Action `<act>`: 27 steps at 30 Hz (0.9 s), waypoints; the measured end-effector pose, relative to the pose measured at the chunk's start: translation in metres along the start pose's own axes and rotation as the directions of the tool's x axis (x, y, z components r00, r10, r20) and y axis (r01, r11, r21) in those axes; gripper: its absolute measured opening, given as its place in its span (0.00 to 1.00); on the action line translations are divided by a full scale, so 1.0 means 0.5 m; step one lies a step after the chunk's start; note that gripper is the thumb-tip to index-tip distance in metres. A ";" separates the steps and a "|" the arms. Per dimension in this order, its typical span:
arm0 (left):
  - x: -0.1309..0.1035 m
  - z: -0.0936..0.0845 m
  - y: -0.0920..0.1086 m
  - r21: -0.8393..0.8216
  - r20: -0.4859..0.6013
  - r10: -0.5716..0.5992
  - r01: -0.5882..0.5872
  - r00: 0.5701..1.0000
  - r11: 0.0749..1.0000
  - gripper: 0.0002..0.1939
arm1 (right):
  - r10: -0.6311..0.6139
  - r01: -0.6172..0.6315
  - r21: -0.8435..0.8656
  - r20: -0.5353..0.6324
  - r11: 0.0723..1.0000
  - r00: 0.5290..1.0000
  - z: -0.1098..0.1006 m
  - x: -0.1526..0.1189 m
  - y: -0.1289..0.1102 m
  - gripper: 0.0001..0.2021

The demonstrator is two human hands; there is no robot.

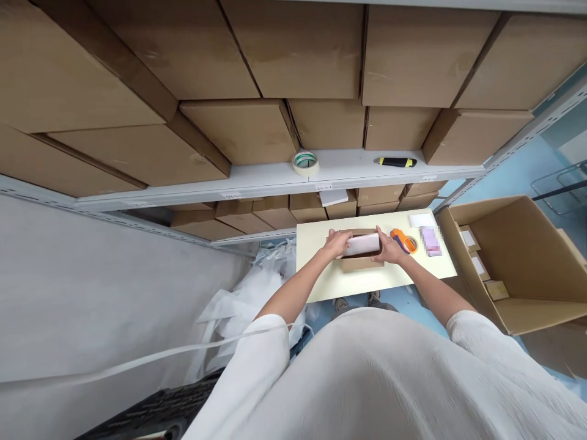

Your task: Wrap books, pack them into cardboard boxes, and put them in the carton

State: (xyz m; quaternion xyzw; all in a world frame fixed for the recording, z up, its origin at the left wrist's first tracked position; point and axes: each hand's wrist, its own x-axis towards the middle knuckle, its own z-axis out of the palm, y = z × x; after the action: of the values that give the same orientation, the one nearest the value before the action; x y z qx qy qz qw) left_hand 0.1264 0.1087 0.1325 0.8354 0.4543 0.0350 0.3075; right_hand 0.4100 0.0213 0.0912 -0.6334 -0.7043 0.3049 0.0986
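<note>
On the pale table, a small open cardboard box [361, 264] lies between my hands. A smooth whitish-pink oblong item [364, 244] sits in its opening; its exact kind I cannot make out. My left hand [338, 244] is closed at the left end of this item, fingers over its top. With thumb and fingers spread along the right end wall, my right hand [389, 247] grips the box. Just right of that hand lies an orange tape dispenser [402, 240] with a roll of tape in it.
The pale tabletop [321, 281] also bears a pink-purple blurred item [430, 240] and a white piece [419, 220]. A shelf [348, 162] holds cartons, a tape roll [305, 162] and a utility knife [395, 162]. A large open carton [527, 256] stands right; white wrapping [252, 287] lies left.
</note>
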 end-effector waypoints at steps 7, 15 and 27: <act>0.016 0.018 0.012 0.076 -0.004 0.036 -0.035 0.999 0.996 0.16 | -0.023 0.023 0.028 -0.007 0.999 1.000 0.002 0.003 0.013 0.75; -0.037 0.014 -0.037 -0.035 -0.285 -0.181 0.179 0.941 0.983 0.18 | -0.010 0.011 0.006 -0.047 1.000 0.999 0.014 -0.012 0.021 0.70; -0.087 0.068 -0.109 -0.680 -0.184 -0.626 0.362 0.758 0.637 0.17 | 0.420 -0.256 0.468 -0.288 0.846 0.861 -0.002 -0.019 0.053 0.40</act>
State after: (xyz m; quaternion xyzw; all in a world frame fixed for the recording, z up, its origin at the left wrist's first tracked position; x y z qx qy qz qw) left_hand 0.0721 0.0801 0.0850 0.5029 0.6866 0.2624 0.4547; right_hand 0.4344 0.0130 0.0794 -0.7607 -0.4655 0.3313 0.3081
